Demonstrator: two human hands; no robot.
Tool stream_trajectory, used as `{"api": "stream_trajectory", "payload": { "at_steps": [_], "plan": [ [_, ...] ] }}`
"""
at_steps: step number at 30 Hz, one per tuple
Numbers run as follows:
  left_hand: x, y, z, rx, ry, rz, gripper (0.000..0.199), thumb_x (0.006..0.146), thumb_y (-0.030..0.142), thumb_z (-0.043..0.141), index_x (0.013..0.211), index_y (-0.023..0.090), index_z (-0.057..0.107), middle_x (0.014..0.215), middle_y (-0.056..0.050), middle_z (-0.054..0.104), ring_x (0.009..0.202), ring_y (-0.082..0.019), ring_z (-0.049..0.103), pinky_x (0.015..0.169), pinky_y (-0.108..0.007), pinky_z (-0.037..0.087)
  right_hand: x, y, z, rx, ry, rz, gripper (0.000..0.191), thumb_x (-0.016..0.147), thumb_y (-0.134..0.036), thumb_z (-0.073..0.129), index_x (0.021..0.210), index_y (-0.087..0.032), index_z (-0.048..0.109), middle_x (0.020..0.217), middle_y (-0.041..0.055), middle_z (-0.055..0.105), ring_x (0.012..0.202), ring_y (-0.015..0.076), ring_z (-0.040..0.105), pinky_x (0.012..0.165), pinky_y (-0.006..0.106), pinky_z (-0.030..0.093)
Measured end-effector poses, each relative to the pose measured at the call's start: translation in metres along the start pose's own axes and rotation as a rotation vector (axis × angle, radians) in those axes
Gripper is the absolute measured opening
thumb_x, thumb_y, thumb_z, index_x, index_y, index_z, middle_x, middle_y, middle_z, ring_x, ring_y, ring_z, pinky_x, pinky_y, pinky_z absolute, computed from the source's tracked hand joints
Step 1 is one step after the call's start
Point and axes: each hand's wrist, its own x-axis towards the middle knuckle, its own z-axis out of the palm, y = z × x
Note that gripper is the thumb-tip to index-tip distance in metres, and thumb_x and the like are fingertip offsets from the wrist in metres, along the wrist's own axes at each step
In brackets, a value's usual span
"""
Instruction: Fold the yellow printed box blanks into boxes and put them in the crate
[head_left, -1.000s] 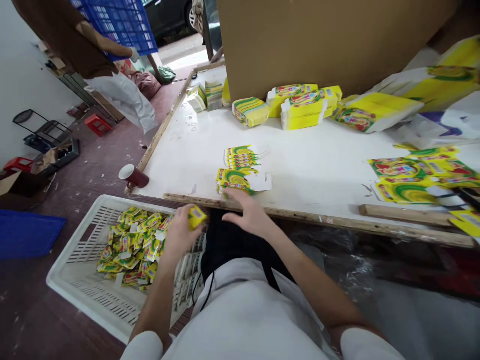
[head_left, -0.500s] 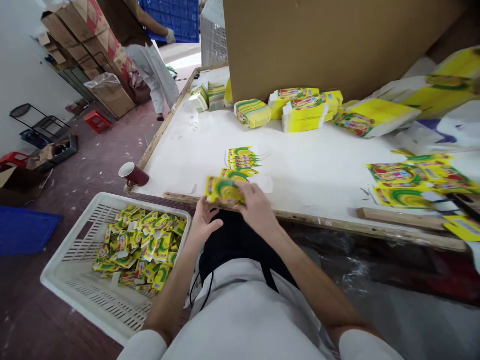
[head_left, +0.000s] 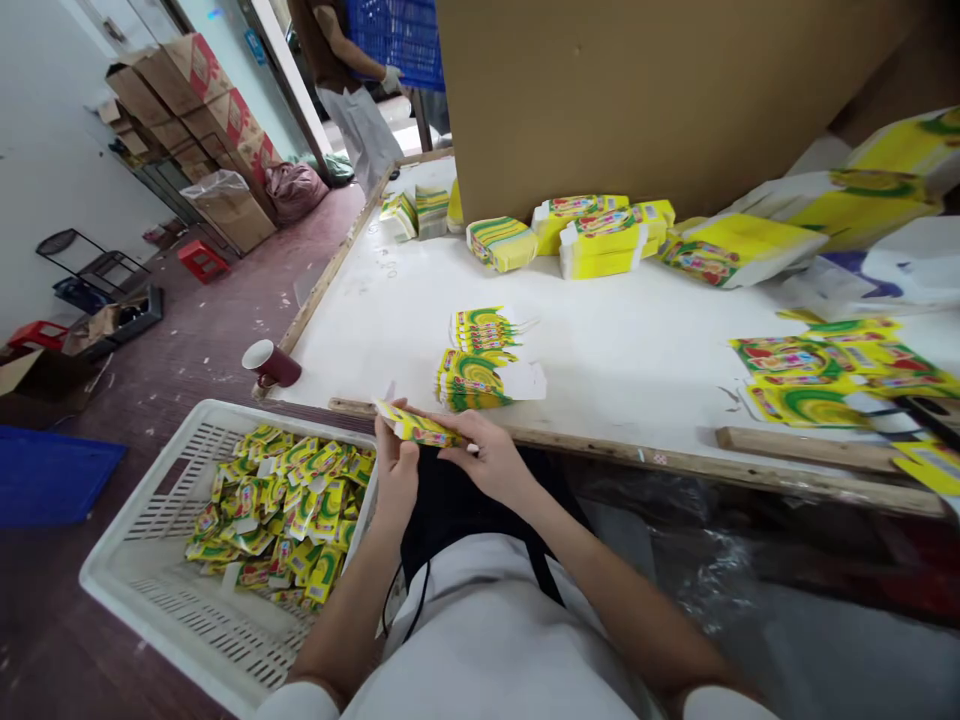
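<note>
A small yellow-green carton (head_left: 426,430) is held between both hands over the table's front edge. My left hand (head_left: 396,470) grips its left end, thumb in front. My right hand (head_left: 491,455) has its fingers closed on the right end, with a small white piece by the fingertips. Just beyond lies a fanned stack of flat printed cartons (head_left: 469,380) with a white flap to the right. A smaller stack (head_left: 480,328) lies behind it. To the left of my left hand, a white basket (head_left: 142,592) holds many small yellow-green cartons (head_left: 300,510).
A maroon mug (head_left: 277,365) stands at the table's left corner. Bundled cartons (head_left: 607,240) line the cardboard panel (head_left: 637,100). More flat cartons (head_left: 802,360) and a wooden strip (head_left: 810,448) are at the right. A person (head_left: 360,110) carries a blue crate (head_left: 397,40) beyond the table.
The carton has come down toward me and been tilted, showing its narrow side. My left hand has closed on its left end. The person with the crate has moved farther off.
</note>
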Motion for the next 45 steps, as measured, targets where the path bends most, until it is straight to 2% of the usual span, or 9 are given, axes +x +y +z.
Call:
{"api": "stream_trajectory", "payload": {
  "at_steps": [3, 8, 12, 18, 22, 25, 30, 35, 45],
  "plan": [
    [0.001, -0.002, -0.011, -0.149, 0.122, -0.064, 0.041, 0.080, 0.057, 0.071, 0.093, 0.019, 0.071, 0.092, -0.005, 0.076, 0.088, -0.020, 0.072, 0.088, -0.036, 0.058, 0.001, 0.002, -0.015, -0.081, -0.009, -0.040, 0.018, 0.090, -0.029, 0.066, 0.101, -0.023, 0.079, 0.083, 0.0043, 0.070, 0.075, 0.0187, 0.063, 0.070, 0.032, 0.051],
    [0.020, 0.014, -0.046, -0.142, -0.230, -0.094, 0.075, 0.088, 0.076, 0.044, 0.131, 0.018, 0.064, 0.133, -0.016, 0.068, 0.129, -0.031, 0.061, 0.113, -0.049, 0.044, -0.001, 0.000, -0.036, -0.515, 0.067, -0.176, 0.027, 0.097, -0.021, 0.056, 0.110, -0.027, 0.078, 0.087, 0.0069, 0.070, 0.083, 0.0206, 0.061, 0.078, 0.036, 0.051],
    [0.019, 0.028, -0.051, 0.292, -0.456, 0.056, 0.104, 0.061, 0.067, 0.081, 0.146, 0.018, 0.046, 0.148, -0.020, 0.054, 0.142, -0.038, 0.046, 0.119, -0.053, 0.035, -0.007, -0.011, -0.035, -0.733, -0.088, -0.332, 0.031, 0.097, -0.016, 0.054, 0.111, -0.031, 0.077, 0.091, 0.0065, 0.071, 0.093, 0.0221, 0.060, 0.093, 0.042, 0.048],
    [-0.004, 0.025, -0.018, 0.502, -0.391, 0.085, 0.067, 0.074, 0.031, 0.074, 0.133, 0.021, 0.044, 0.119, -0.009, 0.067, 0.106, -0.026, 0.068, 0.092, -0.041, 0.055, -0.014, -0.023, -0.022, -0.298, 0.161, -0.159, 0.071, 0.088, -0.043, 0.068, 0.152, -0.026, 0.043, 0.156, 0.0135, 0.043, 0.149, 0.0334, 0.034, 0.122, 0.057, 0.027],
    [-0.013, 0.020, -0.007, 0.512, -0.400, 0.358, 0.071, 0.077, 0.025, 0.069, 0.139, 0.023, 0.035, 0.128, -0.012, 0.061, 0.118, -0.027, 0.064, 0.096, -0.040, 0.054, -0.014, -0.012, -0.010, 0.385, 0.035, 0.332, 0.060, 0.087, -0.053, 0.066, 0.139, -0.024, 0.057, 0.144, 0.0107, 0.060, 0.138, 0.0309, 0.052, 0.117, 0.050, 0.040],
    [-0.014, 0.018, -0.006, 0.510, -0.362, 0.525, 0.065, 0.077, 0.018, 0.066, 0.135, 0.023, 0.037, 0.122, -0.011, 0.060, 0.115, -0.025, 0.064, 0.091, -0.039, 0.055, -0.013, 0.001, -0.003, 0.583, -0.105, 0.472, 0.063, 0.081, -0.057, 0.071, 0.134, -0.025, 0.061, 0.130, 0.0096, 0.070, 0.125, 0.0301, 0.063, 0.109, 0.049, 0.049],
    [-0.008, 0.017, -0.010, 0.542, -0.487, 0.277, 0.056, 0.073, 0.018, 0.067, 0.121, 0.023, 0.040, 0.106, -0.005, 0.059, 0.092, -0.021, 0.067, 0.080, -0.035, 0.056, -0.015, 0.013, -0.001, 0.396, 0.008, 0.267, 0.085, 0.078, -0.063, 0.073, 0.150, -0.026, 0.047, 0.151, 0.0119, 0.054, 0.138, 0.0300, 0.053, 0.119, 0.050, 0.038],
    [-0.002, 0.007, -0.009, 0.448, -0.426, 0.207, 0.070, 0.063, 0.020, 0.073, 0.123, 0.019, 0.038, 0.121, -0.012, 0.053, 0.106, -0.024, 0.065, 0.087, -0.038, 0.057, -0.019, 0.013, -0.012, -0.095, -0.243, -0.093, 0.043, 0.095, -0.028, 0.060, 0.138, -0.026, 0.062, 0.161, 0.0098, 0.040, 0.148, 0.0258, 0.040, 0.122, 0.046, 0.036],
    [0.014, 0.033, -0.018, 0.599, -0.410, 0.245, 0.075, 0.068, 0.017, 0.076, 0.132, 0.024, 0.038, 0.117, -0.009, 0.067, 0.108, -0.025, 0.069, 0.091, -0.038, 0.056, -0.006, -0.003, -0.038, -0.327, -0.365, -0.137, 0.030, 0.090, -0.010, 0.062, 0.113, -0.023, 0.075, 0.159, 0.0109, 0.042, 0.143, 0.0295, 0.047, 0.117, 0.048, 0.043]
  ]
}}
